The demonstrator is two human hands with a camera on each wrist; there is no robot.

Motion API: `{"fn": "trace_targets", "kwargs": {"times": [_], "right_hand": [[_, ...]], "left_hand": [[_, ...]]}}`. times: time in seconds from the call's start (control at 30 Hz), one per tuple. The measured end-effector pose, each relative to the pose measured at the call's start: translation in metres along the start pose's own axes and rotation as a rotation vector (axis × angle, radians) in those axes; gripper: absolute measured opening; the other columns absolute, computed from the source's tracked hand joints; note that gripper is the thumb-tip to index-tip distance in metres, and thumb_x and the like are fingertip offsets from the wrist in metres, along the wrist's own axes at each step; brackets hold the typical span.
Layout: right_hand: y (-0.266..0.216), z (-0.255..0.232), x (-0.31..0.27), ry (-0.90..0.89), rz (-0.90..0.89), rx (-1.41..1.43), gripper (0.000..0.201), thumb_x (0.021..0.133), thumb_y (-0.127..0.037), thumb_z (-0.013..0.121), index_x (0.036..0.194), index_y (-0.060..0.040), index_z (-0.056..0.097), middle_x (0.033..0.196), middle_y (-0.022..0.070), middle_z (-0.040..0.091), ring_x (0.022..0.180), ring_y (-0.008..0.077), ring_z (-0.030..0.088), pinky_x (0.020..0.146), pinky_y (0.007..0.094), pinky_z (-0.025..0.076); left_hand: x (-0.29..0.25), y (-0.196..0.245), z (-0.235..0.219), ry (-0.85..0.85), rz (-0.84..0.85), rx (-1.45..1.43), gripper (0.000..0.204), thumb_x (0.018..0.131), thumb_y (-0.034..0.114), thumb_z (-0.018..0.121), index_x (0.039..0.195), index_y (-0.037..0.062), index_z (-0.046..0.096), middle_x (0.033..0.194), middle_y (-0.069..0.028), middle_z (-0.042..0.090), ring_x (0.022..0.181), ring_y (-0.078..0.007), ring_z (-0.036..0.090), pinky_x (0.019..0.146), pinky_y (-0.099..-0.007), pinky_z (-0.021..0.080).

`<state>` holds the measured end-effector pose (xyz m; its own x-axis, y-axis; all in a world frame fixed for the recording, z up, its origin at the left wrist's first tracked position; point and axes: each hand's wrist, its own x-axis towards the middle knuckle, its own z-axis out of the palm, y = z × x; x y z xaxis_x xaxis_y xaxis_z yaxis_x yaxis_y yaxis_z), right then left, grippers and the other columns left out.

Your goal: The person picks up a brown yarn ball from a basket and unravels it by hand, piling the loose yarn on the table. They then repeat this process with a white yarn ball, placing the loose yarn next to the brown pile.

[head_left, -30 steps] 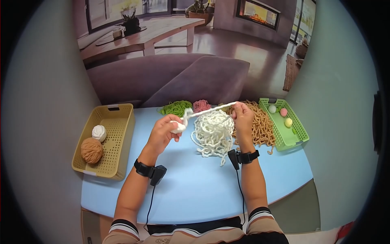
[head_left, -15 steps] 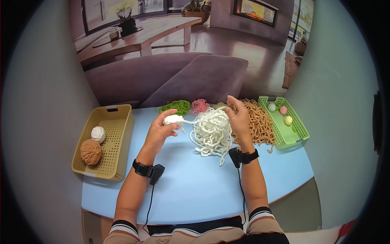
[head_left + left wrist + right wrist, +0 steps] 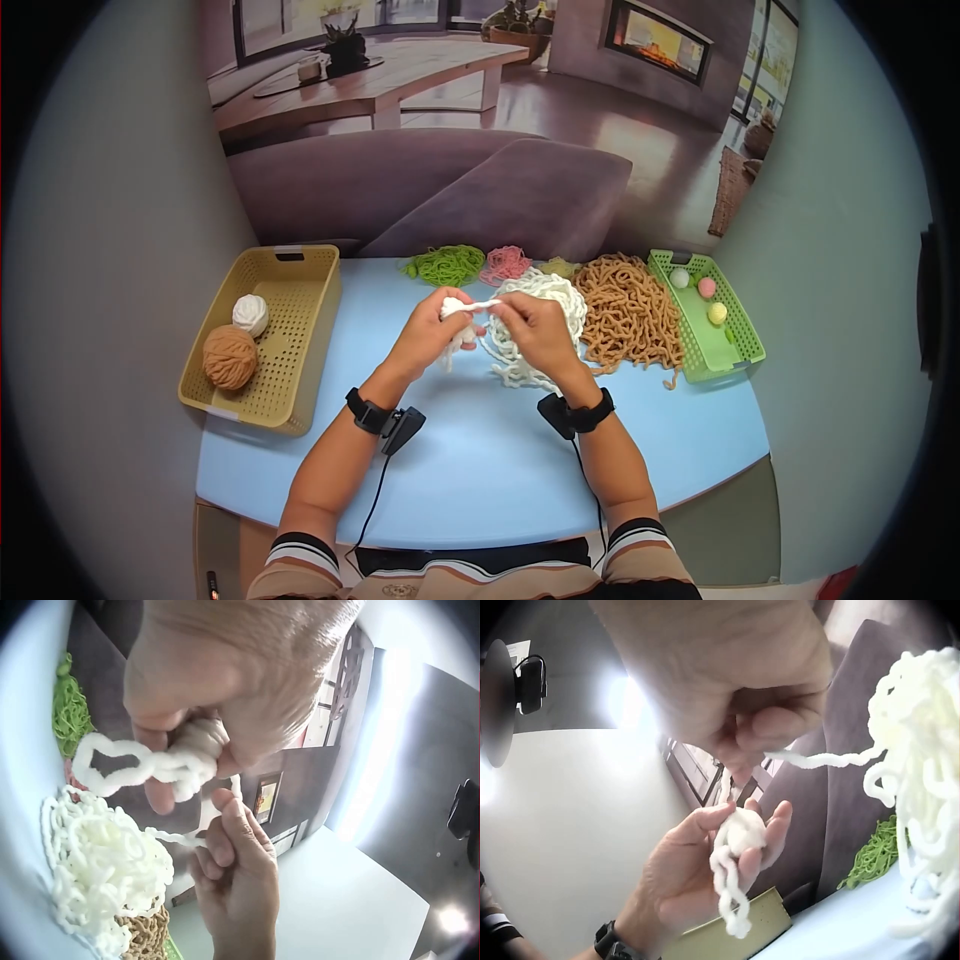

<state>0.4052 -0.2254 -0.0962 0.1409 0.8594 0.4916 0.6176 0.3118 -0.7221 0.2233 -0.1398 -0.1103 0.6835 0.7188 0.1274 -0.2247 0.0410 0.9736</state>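
Note:
My left hand [image 3: 425,335] holds a small wound bundle of thick white yarn [image 3: 742,832] between thumb and fingers, and a loose loop dangles from it. Close to its right, my right hand [image 3: 540,332] pinches the white strand [image 3: 484,304] that runs from the bundle. In the right wrist view the strand passes through the right fingers and on to the loose white yarn pile [image 3: 112,862]. That pile lies on the table just behind the right hand, which partly covers it in the head view.
A tan basket [image 3: 325,330] at the left holds a white yarn ball [image 3: 250,315] and a brown yarn ball [image 3: 229,358]. Brown yarn [image 3: 630,315] is heaped at right beside a green basket [image 3: 755,355] with small balls. Green yarn [image 3: 445,265] and pink yarn [image 3: 507,264] lie at the back.
The right hand, first pulling the strand out to the right and then with fingers spread, has come left and down beside the left hand and pinches the strand. The left hand has shifted slightly right.

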Motion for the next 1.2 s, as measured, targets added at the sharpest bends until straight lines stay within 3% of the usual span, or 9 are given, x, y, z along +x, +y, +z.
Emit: {"fn": "trace_targets", "kwargs": {"times": [0.13, 0.33, 0.5, 0.63, 0.77, 0.93, 1.07, 1.17, 1.2], "right_hand": [[0.001, -0.021, 0.007, 0.278, 0.022, 0.064, 0.018, 0.098, -0.016, 0.063, 0.102, -0.0010, 0.073, 0.060, 0.0005, 0.057, 0.055, 0.0066, 0.049, 0.051, 0.0268, 0.039], [0.035, -0.068, 0.015, 0.567, 0.127, 0.203, 0.022, 0.100, -0.015, 0.061, 0.101, 0.0041, 0.071, 0.064, -0.0035, 0.056, 0.056, 0.0042, 0.047, 0.052, 0.0235, 0.038], [0.052, -0.084, 0.012, 0.477, 0.315, 0.003, 0.022, 0.096, -0.015, 0.063, 0.102, 0.0028, 0.073, 0.075, 0.0047, 0.068, 0.063, 0.0089, 0.057, 0.057, 0.0275, 0.045], [0.068, -0.066, 0.014, 0.308, -0.054, -0.319, 0.039, 0.093, -0.016, 0.066, 0.129, -0.0020, 0.065, 0.093, 0.0142, 0.073, 0.080, 0.0154, 0.064, 0.071, 0.0293, 0.051], [-0.008, -0.028, 0.008, 0.055, -0.057, -0.050, 0.045, 0.093, -0.018, 0.067, 0.135, -0.0034, 0.060, 0.086, 0.0130, 0.072, 0.073, 0.0176, 0.066, 0.067, 0.0312, 0.051], [-0.021, 0.000, -0.003, -0.257, 0.079, 0.072, 0.035, 0.095, -0.018, 0.066, 0.126, -0.0013, 0.065, 0.068, 0.0071, 0.064, 0.056, 0.0154, 0.055, 0.059, 0.0325, 0.048], [-0.013, -0.024, 0.002, -0.215, 0.128, 0.304, 0.024, 0.101, -0.023, 0.062, 0.101, -0.0013, 0.074, 0.058, -0.0065, 0.046, 0.053, 0.0049, 0.045, 0.050, 0.0250, 0.037], [-0.007, -0.032, 0.005, -0.057, 0.132, 0.386, 0.027, 0.103, -0.025, 0.059, 0.093, -0.0030, 0.072, 0.059, -0.0076, 0.046, 0.051, 0.0022, 0.040, 0.048, 0.0219, 0.030], [-0.005, -0.033, 0.005, 0.008, 0.111, 0.378, 0.027, 0.103, -0.025, 0.059, 0.093, -0.0031, 0.072, 0.058, -0.0071, 0.046, 0.050, 0.0022, 0.040, 0.047, 0.0218, 0.030]], "left_hand": [[0.000, -0.001, -0.001, -0.005, 0.045, 0.263, 0.027, 0.097, 0.016, 0.065, 0.120, 0.0052, 0.055, 0.091, -0.0023, 0.063, 0.068, -0.0067, 0.057, 0.055, -0.0226, 0.048], [0.004, -0.004, -0.006, 0.026, 0.149, 0.162, 0.034, 0.097, 0.021, 0.066, 0.125, 0.0042, 0.056, 0.086, 0.0006, 0.060, 0.063, -0.0047, 0.052, 0.049, -0.0224, 0.041], [0.005, -0.001, -0.008, 0.213, 0.124, 0.040, 0.033, 0.099, 0.022, 0.063, 0.126, 0.0056, 0.055, 0.089, -0.0014, 0.063, 0.058, -0.0033, 0.049, 0.046, -0.0200, 0.038], [0.005, 0.002, -0.010, 0.206, 0.121, 0.007, 0.032, 0.099, 0.023, 0.062, 0.125, 0.0059, 0.055, 0.090, -0.0026, 0.064, 0.057, -0.0032, 0.048, 0.046, -0.0197, 0.037], [-0.005, 0.010, 0.002, -0.037, 0.123, -0.006, 0.033, 0.099, 0.023, 0.063, 0.125, 0.0054, 0.055, 0.090, -0.0023, 0.064, 0.058, -0.0032, 0.049, 0.046, -0.0199, 0.038], [-0.008, 0.016, 0.004, -0.039, 0.149, 0.051, 0.032, 0.096, 0.020, 0.069, 0.123, 0.0045, 0.059, 0.084, -0.0002, 0.063, 0.060, -0.0039, 0.052, 0.048, -0.0204, 0.041], [-0.001, 0.008, -0.013, -0.098, 0.037, 0.038, 0.034, 0.094, 0.020, 0.071, 0.124, 0.0055, 0.064, 0.083, 0.0003, 0.064, 0.066, -0.0044, 0.057, 0.050, -0.0210, 0.045], [-0.002, 0.004, -0.004, -0.130, 0.014, 0.410, 0.041, 0.094, 0.020, 0.071, 0.132, 0.0056, 0.064, 0.085, -0.0017, 0.067, 0.071, -0.0075, 0.061, 0.057, -0.0240, 0.049], [-0.003, 0.001, -0.001, -0.096, 0.198, 0.507, 0.043, 0.094, 0.019, 0.070, 0.133, 0.0052, 0.062, 0.086, -0.0028, 0.068, 0.072, -0.0092, 0.062, 0.060, -0.0251, 0.050]]}}
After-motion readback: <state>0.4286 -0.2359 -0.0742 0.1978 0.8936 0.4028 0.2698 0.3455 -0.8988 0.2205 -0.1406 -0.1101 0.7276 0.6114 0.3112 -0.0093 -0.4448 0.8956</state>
